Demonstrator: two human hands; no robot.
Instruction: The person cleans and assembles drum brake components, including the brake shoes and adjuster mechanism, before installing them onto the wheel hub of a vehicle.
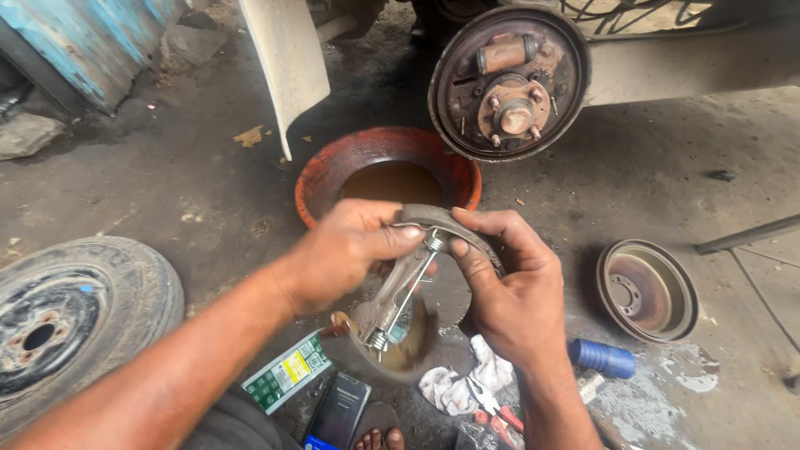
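The curved grey metal brake shoe [433, 223], with its lever and coil spring (lower end blurred), is held above the round orange basin [333, 171]. Left hand [346, 250] and right hand [508, 283] both pinch it closed; the spring probably needs seating next.

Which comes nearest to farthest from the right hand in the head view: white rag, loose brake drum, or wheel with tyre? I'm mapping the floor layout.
From the right hand:
1. White rag, just below it on the floor.
2. Loose brake drum, off to the right side.
3. Wheel with tyre, far left, beyond the left forearm.
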